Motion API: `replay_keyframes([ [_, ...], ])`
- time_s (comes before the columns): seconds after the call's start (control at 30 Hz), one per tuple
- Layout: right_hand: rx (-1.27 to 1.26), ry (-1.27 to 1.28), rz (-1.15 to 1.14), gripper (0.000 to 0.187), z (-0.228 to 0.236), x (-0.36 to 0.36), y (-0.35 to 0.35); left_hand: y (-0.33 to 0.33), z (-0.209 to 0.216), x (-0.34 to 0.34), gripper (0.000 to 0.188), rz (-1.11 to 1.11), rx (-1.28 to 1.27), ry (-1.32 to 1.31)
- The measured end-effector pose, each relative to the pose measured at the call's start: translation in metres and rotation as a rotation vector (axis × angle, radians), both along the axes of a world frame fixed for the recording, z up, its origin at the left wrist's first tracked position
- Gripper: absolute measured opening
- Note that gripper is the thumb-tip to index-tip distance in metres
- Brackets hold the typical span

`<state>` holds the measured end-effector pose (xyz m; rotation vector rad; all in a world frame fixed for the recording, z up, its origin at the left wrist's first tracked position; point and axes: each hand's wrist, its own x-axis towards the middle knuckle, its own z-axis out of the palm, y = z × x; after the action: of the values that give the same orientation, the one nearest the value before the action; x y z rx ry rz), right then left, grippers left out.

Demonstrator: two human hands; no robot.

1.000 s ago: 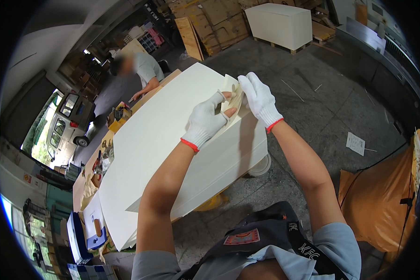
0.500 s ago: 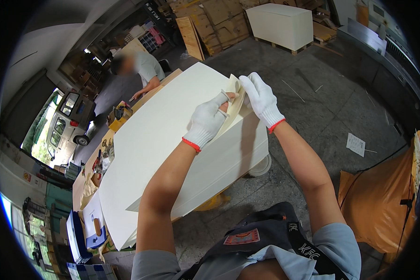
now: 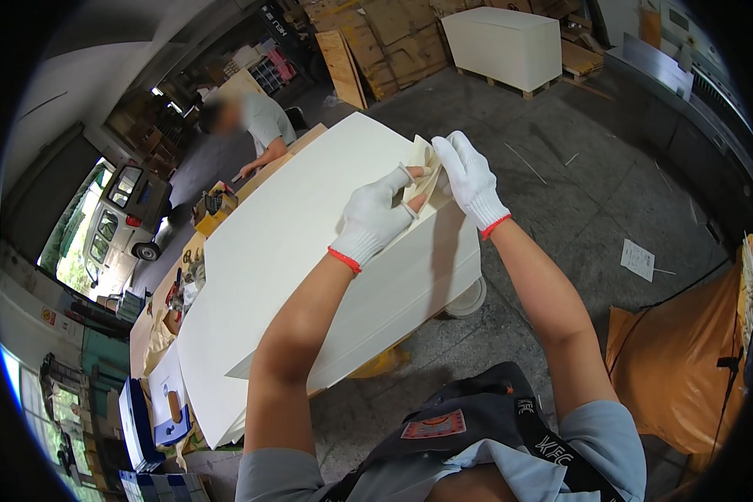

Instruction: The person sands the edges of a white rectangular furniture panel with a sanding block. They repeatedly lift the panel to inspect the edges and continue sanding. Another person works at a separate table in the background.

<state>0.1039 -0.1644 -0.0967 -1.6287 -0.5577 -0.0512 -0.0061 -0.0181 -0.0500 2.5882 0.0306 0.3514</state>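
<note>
A tall stack of large cream-white paper sheets (image 3: 309, 226) spreads out in front of me. At its right corner, several sheets of paper (image 3: 423, 159) are lifted and curled. My left hand (image 3: 376, 207), in a white glove with bare thumb and fingertip showing, grips these sheets from the left, thumb and finger somewhat apart. My right hand (image 3: 470, 177), in a white glove with a red cuff, is closed on their outer edge, its fingers together and pointing up; its thumb is mostly hidden.
Beyond the stack a person (image 3: 263, 125) leans over the table. Tools and a yellow box (image 3: 213, 219) line the table's left side. A white bucket (image 3: 467, 299) stands under the stack's right end. Another paper stack (image 3: 506, 48) rests on a pallet; an orange-brown covered bulk (image 3: 678, 360) is at right.
My left thumb has moved away from the finger, toward the right and down. The lifted sheets are bent more sharply between my hands. My right hand has barely moved.
</note>
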Motion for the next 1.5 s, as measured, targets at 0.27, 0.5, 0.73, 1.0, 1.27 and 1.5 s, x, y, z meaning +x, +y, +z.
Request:
replay_keyframes([
  [0.27,-0.541,-0.159,-0.184,0.057,0.009,0.016,-0.05,-0.008,-0.002,-0.013,0.051,-0.048,0.29,-0.191],
  [0.5,-0.788,-0.475,-0.035,0.057,-0.002,0.01,-0.046,-0.005,0.001,0.003,0.048,0.024,0.31,-0.09],
  [0.73,-0.745,-0.849,-0.098,0.048,0.025,0.011,-0.038,0.011,0.0,0.031,0.042,0.041,0.287,-0.059],
  [1.0,-0.232,0.084,0.097,0.057,0.02,-0.001,-0.012,0.011,-0.003,0.007,0.047,0.023,-0.011,0.02],
  [1.27,-0.155,-0.029,-0.005,0.055,0.002,0.0,-0.006,0.001,0.002,0.0,0.051,0.045,-0.067,0.051],
  [1.5,-0.186,0.006,-0.006,0.055,0.01,-0.007,-0.011,0.003,-0.009,0.003,0.045,0.049,-0.134,-0.12],
])
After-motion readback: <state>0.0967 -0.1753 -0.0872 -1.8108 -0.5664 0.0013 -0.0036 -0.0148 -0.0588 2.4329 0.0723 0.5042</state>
